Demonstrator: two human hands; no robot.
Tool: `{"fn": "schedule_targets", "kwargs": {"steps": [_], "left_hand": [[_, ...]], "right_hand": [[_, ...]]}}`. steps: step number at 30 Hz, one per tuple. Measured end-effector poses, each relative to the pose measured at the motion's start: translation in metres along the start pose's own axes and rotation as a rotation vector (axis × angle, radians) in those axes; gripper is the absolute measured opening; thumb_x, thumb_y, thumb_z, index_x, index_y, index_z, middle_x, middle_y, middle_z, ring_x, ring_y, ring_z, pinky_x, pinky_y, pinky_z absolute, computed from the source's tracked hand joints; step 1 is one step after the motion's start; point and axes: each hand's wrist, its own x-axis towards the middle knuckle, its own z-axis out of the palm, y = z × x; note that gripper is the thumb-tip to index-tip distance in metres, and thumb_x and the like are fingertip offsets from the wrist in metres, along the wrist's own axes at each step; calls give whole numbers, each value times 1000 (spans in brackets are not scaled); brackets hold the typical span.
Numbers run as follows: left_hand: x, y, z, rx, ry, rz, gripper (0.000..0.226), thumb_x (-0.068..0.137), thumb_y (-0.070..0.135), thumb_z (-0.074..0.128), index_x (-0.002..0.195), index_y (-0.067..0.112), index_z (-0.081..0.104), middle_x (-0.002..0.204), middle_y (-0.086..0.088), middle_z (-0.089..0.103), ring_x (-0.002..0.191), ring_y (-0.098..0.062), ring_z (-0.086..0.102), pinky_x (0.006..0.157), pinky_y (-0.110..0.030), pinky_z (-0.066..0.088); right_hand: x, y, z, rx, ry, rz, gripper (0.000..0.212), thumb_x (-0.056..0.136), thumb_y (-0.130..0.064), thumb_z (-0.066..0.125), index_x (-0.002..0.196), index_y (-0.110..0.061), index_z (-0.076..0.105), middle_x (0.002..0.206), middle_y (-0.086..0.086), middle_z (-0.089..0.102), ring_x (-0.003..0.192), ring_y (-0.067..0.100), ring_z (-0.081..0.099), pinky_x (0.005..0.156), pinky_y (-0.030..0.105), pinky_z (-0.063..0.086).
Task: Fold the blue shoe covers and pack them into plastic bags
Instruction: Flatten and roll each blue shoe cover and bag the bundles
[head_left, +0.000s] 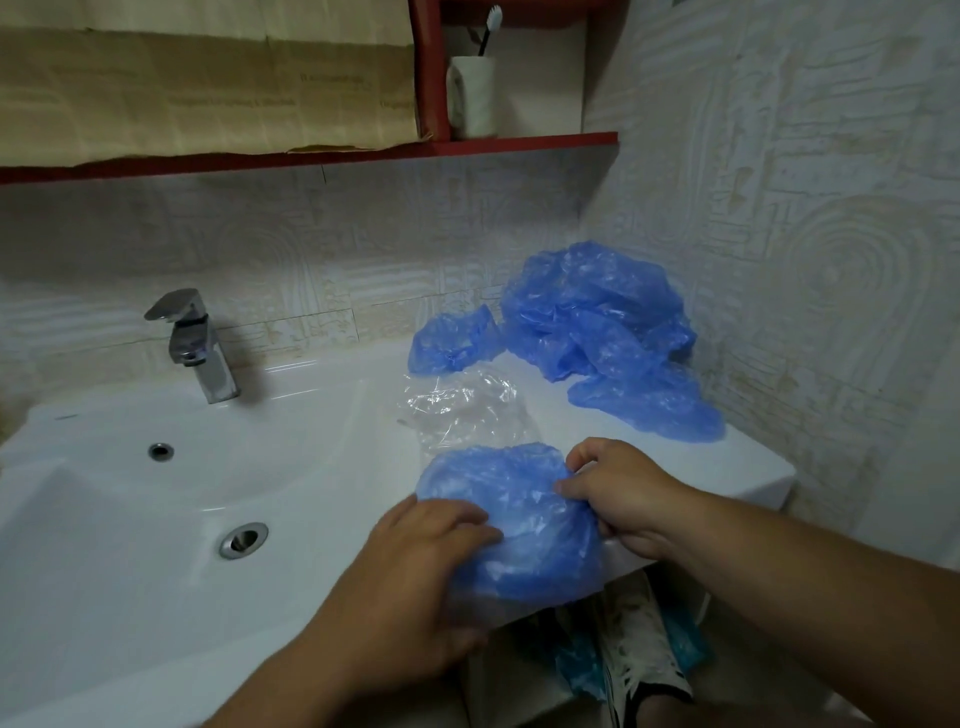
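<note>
- A blue shoe cover (519, 530), translucent and crumpled, lies on the sink ledge (727, 467) and overhangs its front edge. The left hand (415, 561) and right hand (618, 493) grip it.
- A clear plastic bag (462, 415), crinkled, lies flat just behind it.
- A heap of shoe covers (597, 317) sits by the back wall.

Two bare forearms, no sleeves in view, w/ bare left hand (415, 561) & right hand (618, 493); lower down, whitish fabric shorts (636, 639) w/ dark specks & a black hem above a bare knee.
</note>
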Motion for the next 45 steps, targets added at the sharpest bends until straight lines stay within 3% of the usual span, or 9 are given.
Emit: {"fn": "schedule_targets", "kwargs": {"steps": [7, 15, 19, 24, 28, 33, 37, 42, 45], "left_hand": [[12, 8, 18, 37, 21, -74, 55, 73, 63, 55, 119, 35, 64, 116, 19, 58, 104, -9, 58, 90, -29, 48], [29, 3, 23, 90, 164, -116, 37, 86, 53, 46, 76, 31, 74, 105, 14, 61, 95, -16, 56, 76, -34, 42], [38, 8, 20, -192, 131, -200, 55, 88, 59, 33, 67, 19, 64, 83, 11, 59, 77, -16, 58, 70, -38, 47], [47, 10, 13, -359, 118, -361, 47, 91, 56, 51, 59, 21, 52, 53, 6, 47, 54, -10, 48, 56, -28, 37], [47, -5, 1, -535, 156, -519, 32, 67, 55, 67, 78, 25, 70, 68, 9, 69, 61, -5, 61, 64, -26, 49], [46, -12, -1, -480, 168, -701, 1, 90, 26, 67, 90, 26, 67, 67, 5, 71, 63, -11, 67, 67, -30, 52], [49, -9, 4, -483, 188, -741, 4, 94, 27, 62, 95, 29, 65, 68, 4, 70, 65, -14, 66, 66, -29, 49], [46, -11, 4, -521, 168, -798, 15, 91, 24, 67, 106, 26, 65, 75, -3, 72, 68, -17, 65, 61, -27, 45], [47, -13, 3, -531, 161, -851, 25, 87, 20, 70, 111, 24, 62, 71, -2, 71, 65, -15, 65, 60, -27, 45]], "right_hand": [[-9, -15, -34, -455, 188, -429, 14, 81, -17, 76, 84, -28, 68, 92, -5, 67, 76, 9, 62, 74, 24, 48], [-12, 0, -47, -731, -334, -491, 63, 69, -1, 75, 114, -45, 66, 122, -28, 59, 113, -9, 53, 93, 9, 42], [-9, 6, -42, -744, -317, -509, 77, 68, -13, 85, 133, -40, 54, 116, -35, 53, 108, -20, 48, 90, -1, 36], [2, 11, -33, -547, -159, -567, 21, 86, -17, 71, 107, -21, 73, 98, -7, 73, 92, 3, 65, 88, 26, 51], [8, 12, -32, -496, -37, -397, 18, 95, -31, 63, 94, -16, 72, 82, -5, 71, 77, 7, 66, 65, 17, 48], [12, 7, -24, -472, 39, -312, 28, 93, -42, 62, 88, -15, 69, 78, -2, 68, 73, 11, 63, 66, 27, 46], [13, 5, -25, -552, 89, -310, 28, 97, -37, 58, 73, -22, 59, 69, -10, 58, 66, 6, 56, 55, 21, 35], [17, 5, -37, -521, 76, -277, 15, 99, -22, 52, 100, -24, 66, 96, -7, 67, 88, 9, 62, 73, 26, 46], [18, 5, -37, -603, 82, -278, 23, 98, -18, 49, 79, -21, 62, 79, -8, 63, 75, 8, 58, 61, 24, 39]]}}
